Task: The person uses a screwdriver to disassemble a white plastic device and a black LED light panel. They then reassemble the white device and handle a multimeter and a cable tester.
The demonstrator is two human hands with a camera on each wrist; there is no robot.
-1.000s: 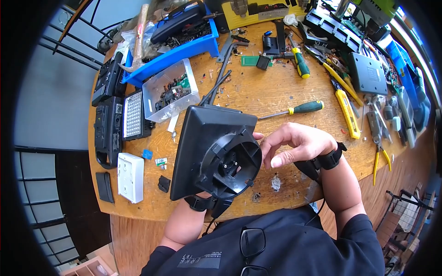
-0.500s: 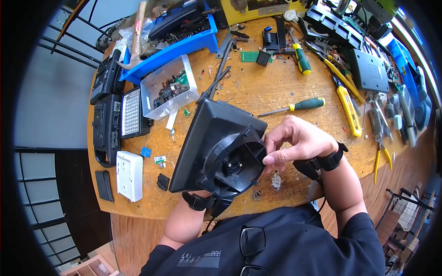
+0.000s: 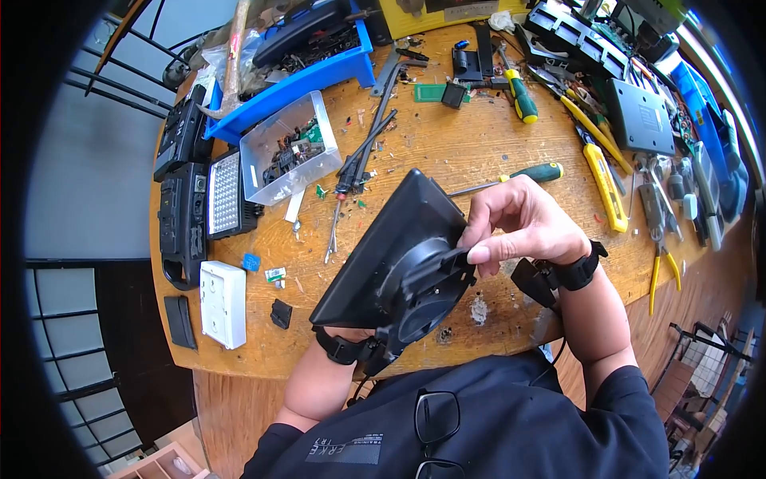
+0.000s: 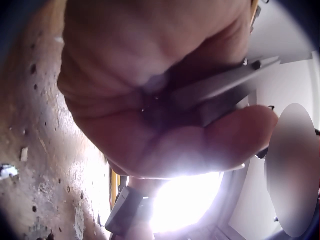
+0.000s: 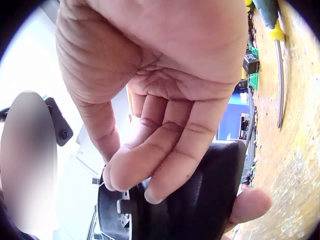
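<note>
A black plastic housing (image 3: 399,247), flat and squarish with a round ribbed collar (image 3: 427,291) on one face, is held tilted above the near part of the table. My right hand (image 3: 519,223) pinches the collar's rim between thumb and fingertips; in the right wrist view its fingers curl down onto the black plastic. Under the housing, mostly hidden in the head view, my left hand (image 4: 125,60) grips it from the other side. The left wrist view shows those fingers curled around a dark, blurred edge. A green-handled screwdriver (image 3: 536,172) lies just beyond the right hand.
A clear box (image 3: 263,191) of small parts and a blue bin (image 3: 291,88) stand at the back left. A white plastic case (image 3: 223,305) lies at the left. Yellow-handled pliers (image 3: 657,263) and a yellow utility knife (image 3: 605,188) lie to the right. Scraps are scattered over the tabletop.
My right hand has closed from loose fingers beside the collar to a pinch on its rim. The housing has turned, so the collar shows more edge-on and thin metal rods behind it have come into view.
</note>
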